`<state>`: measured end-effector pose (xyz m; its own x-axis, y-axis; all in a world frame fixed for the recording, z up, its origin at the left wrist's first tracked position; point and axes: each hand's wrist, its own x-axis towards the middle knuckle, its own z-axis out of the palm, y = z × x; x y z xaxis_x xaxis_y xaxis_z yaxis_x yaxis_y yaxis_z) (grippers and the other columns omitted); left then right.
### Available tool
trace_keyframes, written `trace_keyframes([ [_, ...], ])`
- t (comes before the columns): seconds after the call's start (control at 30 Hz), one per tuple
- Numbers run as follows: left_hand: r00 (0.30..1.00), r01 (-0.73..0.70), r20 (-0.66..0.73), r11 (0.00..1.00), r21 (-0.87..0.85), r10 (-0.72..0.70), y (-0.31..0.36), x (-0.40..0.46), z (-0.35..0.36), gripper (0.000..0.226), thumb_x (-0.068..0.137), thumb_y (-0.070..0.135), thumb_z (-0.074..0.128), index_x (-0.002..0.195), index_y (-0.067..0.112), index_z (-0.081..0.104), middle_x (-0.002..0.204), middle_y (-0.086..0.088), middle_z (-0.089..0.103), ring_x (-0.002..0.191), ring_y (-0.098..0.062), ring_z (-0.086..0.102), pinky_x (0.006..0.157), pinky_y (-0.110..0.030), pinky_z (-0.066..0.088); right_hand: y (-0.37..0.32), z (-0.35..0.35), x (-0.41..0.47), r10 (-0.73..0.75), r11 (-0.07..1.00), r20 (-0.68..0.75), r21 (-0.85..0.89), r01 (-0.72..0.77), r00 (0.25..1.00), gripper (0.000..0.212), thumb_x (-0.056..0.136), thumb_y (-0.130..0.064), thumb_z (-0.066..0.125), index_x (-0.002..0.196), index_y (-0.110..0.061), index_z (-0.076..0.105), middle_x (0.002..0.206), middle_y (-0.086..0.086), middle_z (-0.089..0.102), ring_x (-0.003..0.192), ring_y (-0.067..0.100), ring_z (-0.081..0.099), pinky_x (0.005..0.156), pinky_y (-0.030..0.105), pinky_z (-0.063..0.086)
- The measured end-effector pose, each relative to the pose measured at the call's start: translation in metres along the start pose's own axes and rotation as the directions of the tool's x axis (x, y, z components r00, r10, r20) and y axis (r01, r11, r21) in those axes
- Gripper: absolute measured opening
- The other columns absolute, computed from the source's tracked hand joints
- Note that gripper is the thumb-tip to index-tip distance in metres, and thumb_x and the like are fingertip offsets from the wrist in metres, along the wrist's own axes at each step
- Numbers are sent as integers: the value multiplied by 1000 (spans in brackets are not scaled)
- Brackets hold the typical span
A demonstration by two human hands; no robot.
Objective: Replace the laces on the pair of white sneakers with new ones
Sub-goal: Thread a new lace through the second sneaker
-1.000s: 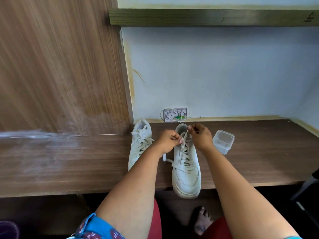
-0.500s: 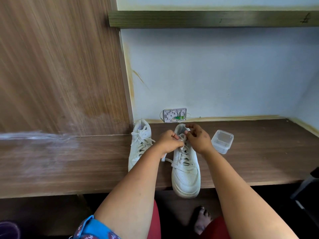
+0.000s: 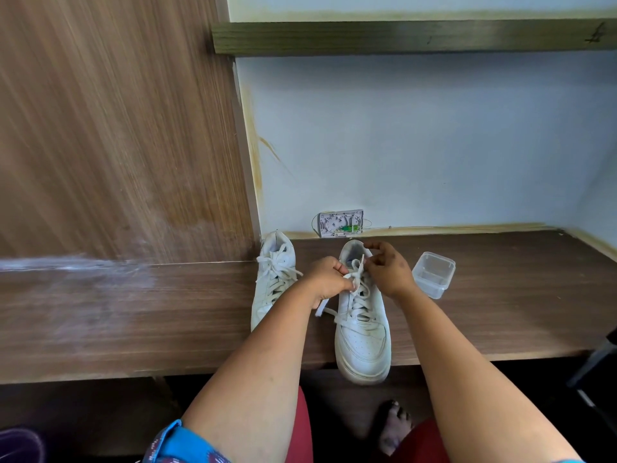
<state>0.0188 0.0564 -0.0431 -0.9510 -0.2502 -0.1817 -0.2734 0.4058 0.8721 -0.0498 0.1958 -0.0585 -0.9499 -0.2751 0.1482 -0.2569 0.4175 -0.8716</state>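
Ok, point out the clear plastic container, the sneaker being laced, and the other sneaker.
clear plastic container (image 3: 433, 274): head view, on its open inside.
sneaker being laced (image 3: 364, 345): head view, on the toe cap.
other sneaker (image 3: 271, 292): head view, on the laced upper.

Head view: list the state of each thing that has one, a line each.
right sneaker: laced, toe past the table edge
lace: pinched by both hands at the top eyelets
left sneaker: laced, untouched
plastic container: no lid on, tilted
left hand: grips lace
right hand: pinches lace

Both hands (image 3: 329, 277) on sneaker's lace (image 3: 356, 274)
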Motion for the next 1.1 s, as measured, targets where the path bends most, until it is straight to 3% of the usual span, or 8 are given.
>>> trace_keyframes([
  [0.3, 998, -5, 69, 999, 38, 3, 3, -6, -1, 20, 73, -1, 71, 76, 15, 59, 77, -5, 66, 65, -13, 61, 61, -21, 50, -5, 3, 2, 21, 991, -103, 133, -7, 994, 17, 93, -14, 57, 103, -27, 50, 91, -3, 64, 76, 14, 60, 71, 30, 48],
  [0.47, 995, 24, 99, 999, 29, -27, 7, -11, -5, 18, 81, 7, 70, 78, 18, 57, 76, 0, 64, 62, -7, 59, 51, -17, 42, -3, 1, 2, 71, 994, 13, 83, -72, 997, 22, 91, -24, 60, 111, -27, 52, 80, 1, 69, 83, 22, 66, 76, 36, 50],
  [0.6, 928, 205, 302, 976, 77, -218, 10, -21, -23, 6, 90, 13, 60, 84, 15, 60, 76, 0, 64, 69, -12, 62, 76, -31, 49, -6, -1, -3, 121, 989, -188, 107, -102, 975, 21, 95, -23, 52, 116, -19, 54, 100, 0, 66, 89, 21, 60, 74, 30, 44],
  [0.7, 882, 228, 409, 972, 62, -233, 11, -30, -45, 14, 94, 20, 58, 83, 14, 64, 71, 2, 63, 67, -11, 61, 70, -28, 48, -19, -7, -19, 79, 993, -278, 105, -51, 957, 13, 95, -27, 54, 101, -17, 61, 89, -3, 62, 76, 12, 54, 63, 24, 38],
  [0.8, 959, 98, 284, 952, -290, -13, 24, -34, -54, 23, 98, 25, 51, 84, 14, 65, 68, 5, 66, 64, -9, 61, 64, -25, 44, -38, -8, -40, 22, 975, -97, 220, 0, 995, 24, 94, -29, 59, 72, -19, 65, 67, -4, 62, 61, 10, 52, 57, 23, 39],
  [0.9, 988, -30, 96, 777, -629, 117, 38, -38, -46, 17, 97, 18, 53, 87, 12, 65, 69, 4, 68, 63, -11, 60, 56, -22, 46, -52, 0, -61, -6, 933, 273, 348, -93, 962, 23, 94, -38, 57, 91, -17, 68, 84, -5, 67, 80, 11, 59, 69, 24, 44],
  [1.0, 988, -113, 1, 728, -677, 154, 40, -40, -36, 15, 97, 15, 52, 91, 16, 66, 74, 7, 72, 63, -7, 59, 54, -23, 38, -49, 2, -69, -50, 944, 459, 312, -109, 887, 24, 96, -37, 54, 109, -20, 64, 100, -4, 69, 98, 8, 59, 80, 27, 42],
  [1.1, 995, -58, 0, 612, -789, 95, 36, -42, -36, 14, 98, 13, 50, 98, 17, 63, 78, 9, 73, 68, -5, 58, 58, -20, 43, -40, -10, -69, -73, 923, 547, 355, -151, 834, 14, 96, -23, 56, 99, -14, 66, 80, 1, 65, 82, 12, 57, 78, 29, 42],
])
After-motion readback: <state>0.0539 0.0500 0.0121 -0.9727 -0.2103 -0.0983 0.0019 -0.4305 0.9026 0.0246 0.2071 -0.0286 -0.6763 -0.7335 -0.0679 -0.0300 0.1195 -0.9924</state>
